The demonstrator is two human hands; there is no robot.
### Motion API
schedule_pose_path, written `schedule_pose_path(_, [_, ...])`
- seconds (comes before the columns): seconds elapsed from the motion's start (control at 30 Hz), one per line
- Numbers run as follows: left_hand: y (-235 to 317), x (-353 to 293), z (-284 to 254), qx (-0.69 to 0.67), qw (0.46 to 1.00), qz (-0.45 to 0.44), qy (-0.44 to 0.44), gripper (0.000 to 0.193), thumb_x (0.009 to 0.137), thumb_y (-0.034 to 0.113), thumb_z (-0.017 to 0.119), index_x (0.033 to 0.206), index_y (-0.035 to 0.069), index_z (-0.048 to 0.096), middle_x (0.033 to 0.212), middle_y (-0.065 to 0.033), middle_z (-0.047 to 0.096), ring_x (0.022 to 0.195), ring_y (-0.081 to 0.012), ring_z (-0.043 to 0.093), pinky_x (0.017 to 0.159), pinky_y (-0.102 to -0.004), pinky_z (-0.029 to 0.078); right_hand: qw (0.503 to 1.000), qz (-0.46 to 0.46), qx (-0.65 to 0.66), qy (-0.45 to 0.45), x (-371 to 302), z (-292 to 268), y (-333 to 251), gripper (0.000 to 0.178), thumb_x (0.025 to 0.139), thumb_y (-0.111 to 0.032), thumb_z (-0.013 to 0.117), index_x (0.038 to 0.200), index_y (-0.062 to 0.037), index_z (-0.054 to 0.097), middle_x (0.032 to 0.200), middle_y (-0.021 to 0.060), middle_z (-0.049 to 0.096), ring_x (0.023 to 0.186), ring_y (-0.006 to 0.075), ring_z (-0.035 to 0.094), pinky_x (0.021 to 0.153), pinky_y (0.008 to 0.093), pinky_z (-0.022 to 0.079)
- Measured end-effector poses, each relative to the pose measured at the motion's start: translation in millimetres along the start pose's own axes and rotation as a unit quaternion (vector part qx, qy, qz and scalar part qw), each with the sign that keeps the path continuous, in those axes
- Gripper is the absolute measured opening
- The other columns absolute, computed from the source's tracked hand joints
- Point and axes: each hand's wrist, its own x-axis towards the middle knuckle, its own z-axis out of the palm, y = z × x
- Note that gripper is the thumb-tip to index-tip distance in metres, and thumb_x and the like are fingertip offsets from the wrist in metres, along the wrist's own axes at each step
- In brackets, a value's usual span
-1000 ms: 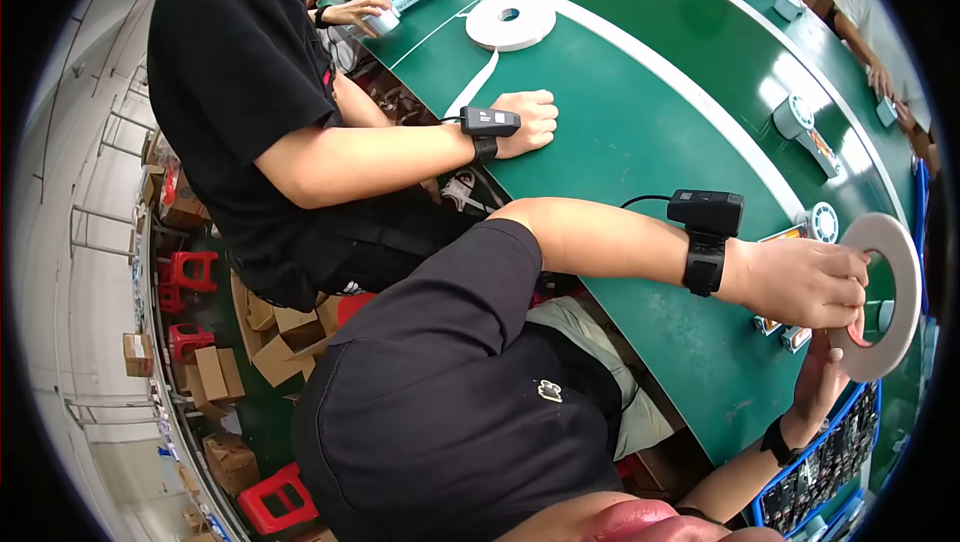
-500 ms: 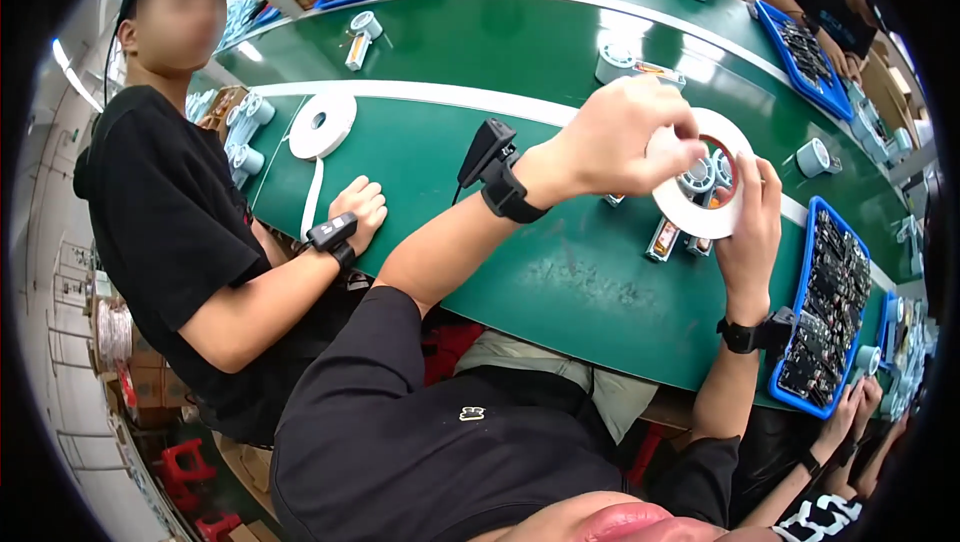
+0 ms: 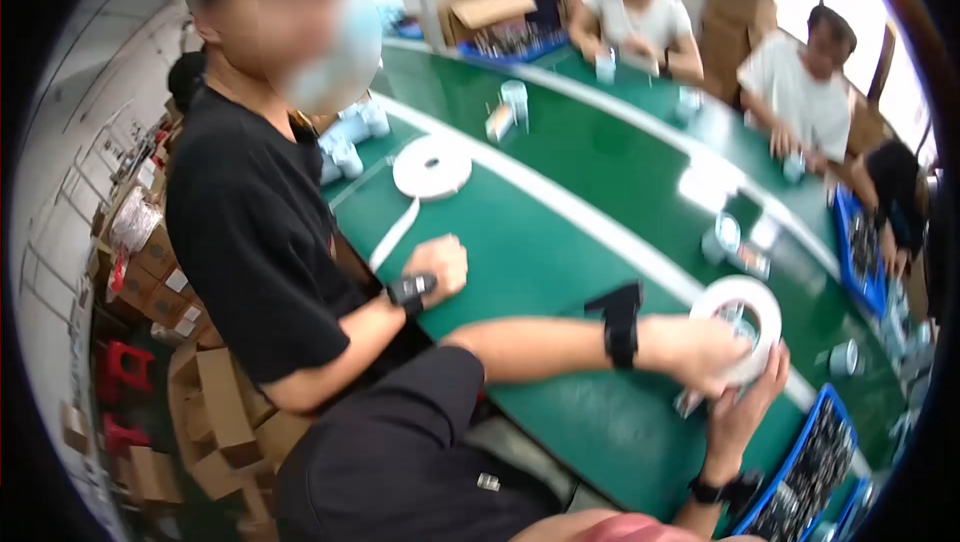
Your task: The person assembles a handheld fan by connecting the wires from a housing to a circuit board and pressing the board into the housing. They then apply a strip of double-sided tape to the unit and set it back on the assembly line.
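A wide white roll of tape (image 3: 766,314) is held up over the green table by both hands. My right hand (image 3: 745,410) grips the roll's near right edge. My left hand (image 3: 697,350) is closed at its near left edge, its fingers smeared by motion. Light-blue plastic parts (image 3: 738,318) show through the roll's hole. Part of a small metallic piece (image 3: 688,402) lies below my left hand, mostly covered.
A blue tray of dark parts (image 3: 805,467) stands right of my right hand. At my left, a co-worker's hand (image 3: 437,267) rests on the table near another white roll (image 3: 432,167). Light-blue cylinders (image 3: 720,239) stand across the white line (image 3: 560,196). Other people sit opposite.
The view has swung up and left, so more people and boxes show. My left hand has moved lower along the roll's near side; my right hand still holds it.
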Motion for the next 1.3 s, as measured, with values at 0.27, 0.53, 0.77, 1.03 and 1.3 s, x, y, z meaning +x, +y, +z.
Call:
schedule_pose_path(0.27, [-11.0, 0.4, -2.0, 0.152, 0.985, 0.030, 0.073, 0.038, 0.069, 0.038, 0.074, 0.085, 0.004, 0.066, 0.073, -0.0101, 0.067, 0.069, -0.0287, 0.066, 0.075, -0.0369, 0.044, 0.993, 0.065, 0.095, 0.023, 6.1, -18.5, -4.7, 0.040, 0.099, 0.004, 0.053, 0.139, 0.0036, 0.051, 0.130, 0.0155, 0.058, 0.099, 0.0227, 0.057, 0.089, 0.0338, 0.047])
schedule_pose_path(0.53, [-16.8, 0.6, 4.3, 0.139, 0.988, -0.003, 0.062, 0.040, 0.069, 0.041, 0.073, 0.084, 0.005, 0.065, 0.066, -0.0074, 0.067, 0.059, -0.0282, 0.063, 0.077, -0.0373, 0.042, 0.984, 0.088, 0.153, 0.023, -2.7, 0.0, 16.2, 0.028, 0.104, -0.003, 0.057, 0.130, 0.0038, 0.056, 0.122, 0.0116, 0.062, 0.100, 0.0185, 0.059, 0.089, 0.0302, 0.049])
schedule_pose_path(0.77, [-20.5, -5.3, 19.4, 0.118, 0.986, -0.003, 0.117, 0.052, 0.069, 0.041, 0.074, 0.097, -0.001, 0.060, 0.062, -0.0084, 0.066, 0.056, -0.0301, 0.063, 0.086, -0.0420, 0.042, 0.965, 0.085, 0.248, 0.024, -13.0, 9.8, 22.1, 0.019, 0.102, 0.001, 0.059, 0.121, 0.0045, 0.057, 0.122, 0.0115, 0.061, 0.106, 0.0187, 0.060, 0.093, 0.0300, 0.050])
schedule_pose_path(1.03, [-24.3, 2.4, 24.3, 0.082, 0.985, -0.075, 0.133, 0.057, 0.072, 0.038, 0.075, 0.102, -0.006, 0.054, 0.062, -0.0156, 0.063, 0.066, -0.0364, 0.064, 0.093, -0.0460, 0.040, 0.966, 0.075, 0.248, 0.017, -22.2, 9.9, 18.8, 0.020, 0.102, 0.001, 0.060, 0.121, 0.0039, 0.057, 0.121, 0.0106, 0.062, 0.105, 0.0174, 0.061, 0.093, 0.0288, 0.050])
schedule_pose_path(1.3, [-21.9, -1.3, 34.3, 0.056, 0.982, -0.068, 0.169, 0.058, 0.078, 0.040, 0.075, 0.102, -0.009, 0.053, 0.066, -0.0174, 0.063, 0.069, -0.0374, 0.064, 0.092, -0.0479, 0.039, 0.986, 0.065, 0.134, 0.076, -8.3, 9.3, -0.9, 0.030, 0.101, -0.002, 0.062, 0.131, 0.0028, 0.059, 0.120, 0.0101, 0.061, 0.094, 0.0161, 0.058, 0.084, 0.0281, 0.049])
